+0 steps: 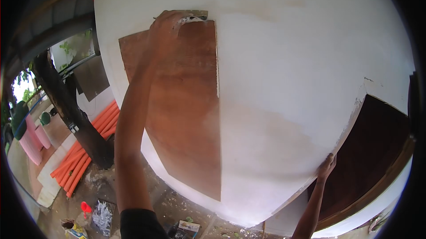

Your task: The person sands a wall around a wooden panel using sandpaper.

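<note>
My left hand (166,28) is raised high, its fingers closed round a putty knife (199,14). The flat blade carries whitish filler and lies against the white wall panel (266,61), at the top edge of a reddish-brown wooden panel (182,101). My own fingers hide most of the handle. Lower on the right, my right hand (327,166) grips the edge of the white panel beside a dark opening (364,150). Beige smears and rough filler show along the white surface and that edge.
Orange pipes (88,146) lie stacked at left beside a dark tree trunk (66,106). On the ground are a filler-smeared board (103,217), a red object (85,207) and an open bag (73,229). Pink rolls (32,143) stand farther left.
</note>
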A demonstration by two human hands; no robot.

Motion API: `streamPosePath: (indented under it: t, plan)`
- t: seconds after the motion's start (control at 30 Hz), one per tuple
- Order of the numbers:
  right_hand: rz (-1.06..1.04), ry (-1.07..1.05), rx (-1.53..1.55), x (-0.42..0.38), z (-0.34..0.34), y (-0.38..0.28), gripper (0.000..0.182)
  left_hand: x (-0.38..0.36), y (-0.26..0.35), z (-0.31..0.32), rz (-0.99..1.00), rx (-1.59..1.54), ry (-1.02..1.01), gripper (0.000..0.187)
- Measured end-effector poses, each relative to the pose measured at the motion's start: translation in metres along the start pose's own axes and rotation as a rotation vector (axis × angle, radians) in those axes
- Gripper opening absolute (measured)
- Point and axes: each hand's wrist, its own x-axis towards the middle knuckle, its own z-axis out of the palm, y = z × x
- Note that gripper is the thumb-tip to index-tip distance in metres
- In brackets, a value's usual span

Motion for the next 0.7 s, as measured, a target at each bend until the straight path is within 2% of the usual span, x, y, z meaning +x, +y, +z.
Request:
streamPosePath:
  t: [0.1,0.17,0.27,0.37,0.47,0.57,0.67,0.7]
  plan:
    - [-0.005,0.009,0.001,0.0,-0.001,0.008,0.077,-0.006,-0.04,-0.003,-0.144,0.115,-0.001,0.033]
    - [-0.035,0.023,-0.026,0.0,0.003,0.002,0.078,-0.009,-0.037,-0.014,-0.267,0.119,-0.069,0.036]
    - [-0.046,0.04,-0.028,0.0,0.006,-0.002,0.079,0.0,-0.014,0.009,0.147,-0.013,0.094,0.039]
    - [-0.046,0.058,0.032,0.0,0.011,-0.008,0.079,0.008,0.016,0.003,0.139,-0.053,0.098,0.04]
    - [0.061,-0.021,0.024,0.0,-0.001,0.006,0.078,-0.001,-0.034,0.004,0.067,0.066,0.096,0.039]
    - [-0.054,0.001,-0.02,0.001,0.002,0.002,0.077,-0.005,-0.057,0.002,-0.279,-0.012,0.038,0.04]
    - [-0.023,0.012,0.037,-0.002,0.008,-0.013,0.077,0.004,-0.049,0.049,-0.155,0.136,0.207,0.036]
    - [-0.031,0.028,0.033,-0.002,0.007,-0.007,0.077,0.008,-0.019,0.047,-0.064,0.109,0.219,0.036]
